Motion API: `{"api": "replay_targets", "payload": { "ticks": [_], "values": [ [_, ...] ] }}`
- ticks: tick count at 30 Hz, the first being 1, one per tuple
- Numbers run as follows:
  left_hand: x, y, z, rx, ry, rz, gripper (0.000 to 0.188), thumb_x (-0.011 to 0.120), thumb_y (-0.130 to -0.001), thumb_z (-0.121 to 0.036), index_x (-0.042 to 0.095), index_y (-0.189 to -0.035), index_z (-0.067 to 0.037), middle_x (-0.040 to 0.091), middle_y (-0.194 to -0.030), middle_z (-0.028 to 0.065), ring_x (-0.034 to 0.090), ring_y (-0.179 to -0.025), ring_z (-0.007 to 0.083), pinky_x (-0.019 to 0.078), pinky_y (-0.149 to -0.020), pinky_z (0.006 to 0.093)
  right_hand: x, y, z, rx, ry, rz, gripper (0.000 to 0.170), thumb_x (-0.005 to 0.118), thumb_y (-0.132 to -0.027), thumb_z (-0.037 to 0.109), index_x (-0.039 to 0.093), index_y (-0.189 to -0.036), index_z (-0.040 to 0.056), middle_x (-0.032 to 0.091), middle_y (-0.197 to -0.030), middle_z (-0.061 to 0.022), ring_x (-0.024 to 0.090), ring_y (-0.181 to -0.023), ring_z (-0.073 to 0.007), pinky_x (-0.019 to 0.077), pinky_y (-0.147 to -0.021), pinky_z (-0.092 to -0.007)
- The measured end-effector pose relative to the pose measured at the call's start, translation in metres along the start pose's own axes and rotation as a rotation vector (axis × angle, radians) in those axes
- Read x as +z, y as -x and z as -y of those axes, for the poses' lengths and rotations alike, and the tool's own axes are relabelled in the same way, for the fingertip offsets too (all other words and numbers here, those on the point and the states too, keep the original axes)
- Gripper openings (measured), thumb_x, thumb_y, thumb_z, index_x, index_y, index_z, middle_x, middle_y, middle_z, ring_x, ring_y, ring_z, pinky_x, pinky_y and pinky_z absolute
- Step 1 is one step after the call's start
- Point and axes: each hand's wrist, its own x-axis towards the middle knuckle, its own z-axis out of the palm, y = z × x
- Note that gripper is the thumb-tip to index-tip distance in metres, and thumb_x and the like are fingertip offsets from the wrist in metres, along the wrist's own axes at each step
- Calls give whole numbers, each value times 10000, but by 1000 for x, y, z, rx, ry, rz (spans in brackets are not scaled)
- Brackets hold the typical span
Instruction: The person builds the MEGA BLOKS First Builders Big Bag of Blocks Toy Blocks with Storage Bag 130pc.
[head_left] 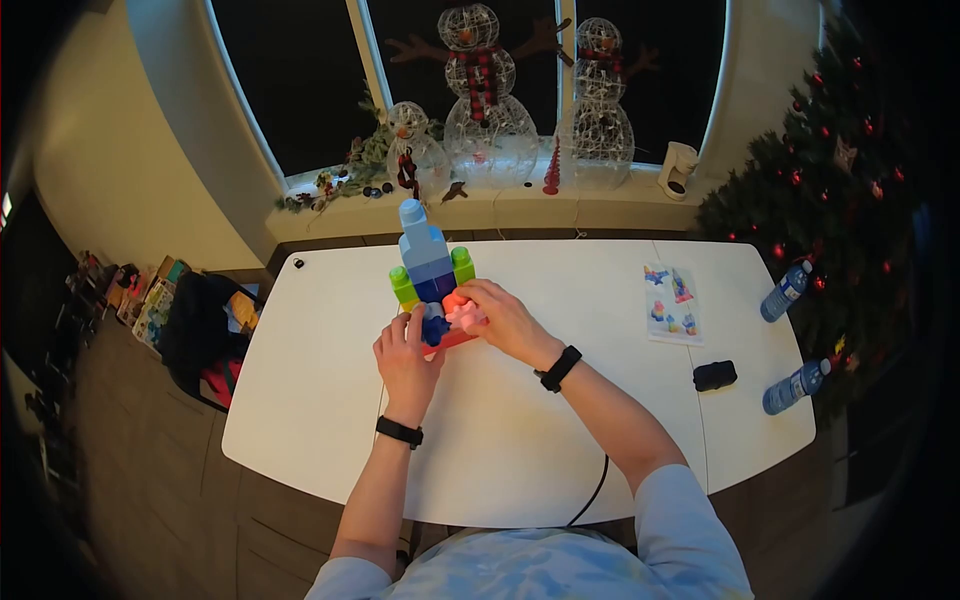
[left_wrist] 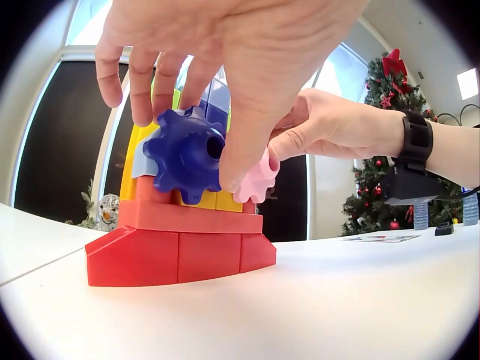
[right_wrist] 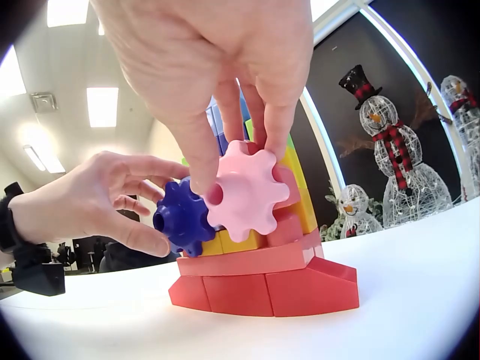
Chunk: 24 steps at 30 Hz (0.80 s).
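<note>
A tower of toy blocks stands upright on the table, with a red base (left_wrist: 180,255), yellow and green blocks at its sides and a light blue top (head_left: 412,215). On its front, low down, a dark blue gear (left_wrist: 184,154) and a pink gear (right_wrist: 246,191) sit side by side, their teeth meeting. My right hand (head_left: 505,322) pinches the pink gear between thumb and fingers. My left hand (head_left: 405,370) is at the blue gear, its fingers spread and loosely bent; the thumb is close to the gear's edge in the left wrist view.
A printed sheet (head_left: 673,303) lies at the right of the white table (head_left: 300,400). Near it are a black object (head_left: 714,376) and two water bottles (head_left: 786,291). A black cable (head_left: 592,493) crosses the near edge. Wire snowmen (head_left: 490,110) stand on the sill behind.
</note>
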Motion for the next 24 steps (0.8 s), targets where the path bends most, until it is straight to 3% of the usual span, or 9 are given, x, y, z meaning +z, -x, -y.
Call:
{"api": "replay_targets", "payload": {
  "ticks": [10, 22, 24],
  "values": [
    [2, 2, -2, -4, 39, -11, 844, 906, -671, -131, 543, -1432, -139, 603, -1247, 65, 580, -1158, 266, 421, -991, 418, 7, -6, -3, -44, 157, 7, 392, 746, -797, -9, 646, -1175, 8, 619, -1227, -140, 615, -1134, -343, 555, -934, -427],
    [2, 2, -5, 26, 12, -48, 852, 908, -665, -140, 542, -1434, -128, 596, -1237, 78, 599, -1099, 267, 436, -937, 408, -6, -6, 14, 109, 306, 59, 383, 721, -804, 27, 725, -1181, 94, 622, -1199, -89, 602, -1145, -305, 550, -923, -434],
    [3, 3, -3, 27, -1, -37, 865, 913, -659, -141, 538, -1439, -124, 587, -1263, 87, 596, -1121, 273, 455, -932, 414, -8, -5, 12, 123, 367, 121, 469, 715, -815, 40, 681, -1278, 106, 613, -1205, -107, 595, -1159, -314, 537, -933, -430]
  ]
}}
